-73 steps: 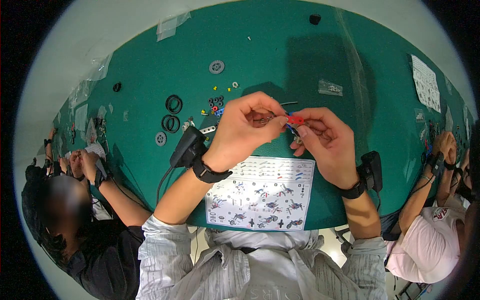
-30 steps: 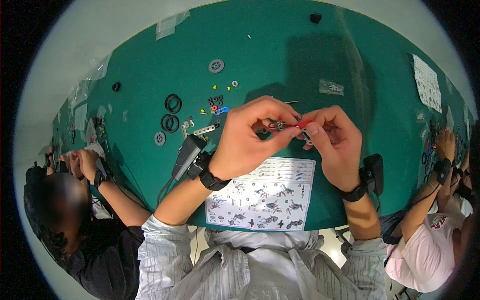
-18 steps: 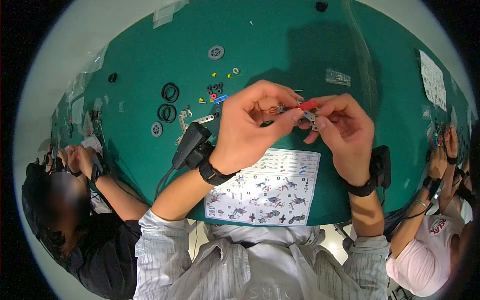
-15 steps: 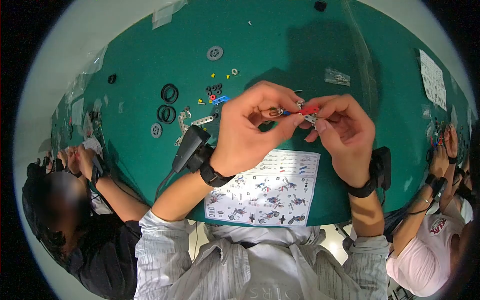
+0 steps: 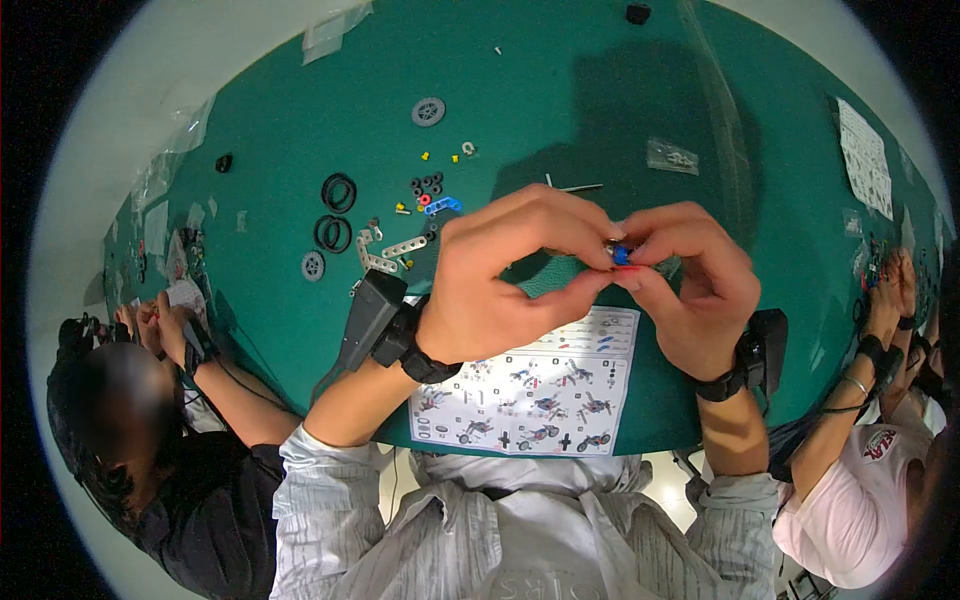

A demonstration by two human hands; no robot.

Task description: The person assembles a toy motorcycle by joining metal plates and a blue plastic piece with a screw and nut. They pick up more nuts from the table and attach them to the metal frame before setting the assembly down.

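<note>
In the head view, my left hand [image 5: 525, 265] and my right hand [image 5: 697, 285] meet above the table, fingertips pinched around a small blue and red model assembly [image 5: 622, 256]. Metal shows at its upper end, but most of it is covered by my fingers. Under my hands lies a printed instruction sheet [image 5: 520, 400] with step pictures. To the left of my left hand are a blue angled piece [image 5: 443, 206], perforated metal strips [image 5: 404, 247] and small black round parts [image 5: 427, 185]. Thin metal rods [image 5: 578, 187] rest just beyond my fingers.
Black rubber tyres [image 5: 338, 193], a grey wheel [image 5: 428, 111] and a smaller grey wheel [image 5: 313, 265] lie on the green table [image 5: 540, 90]. A clear bag of hardware [image 5: 672, 156] lies beyond my right hand. People work at the left [image 5: 172, 325] and right [image 5: 882, 305].
The assembly has been turned and lowered slightly; blue now shows and less red is visible. My hands have drawn closer together around it.
</note>
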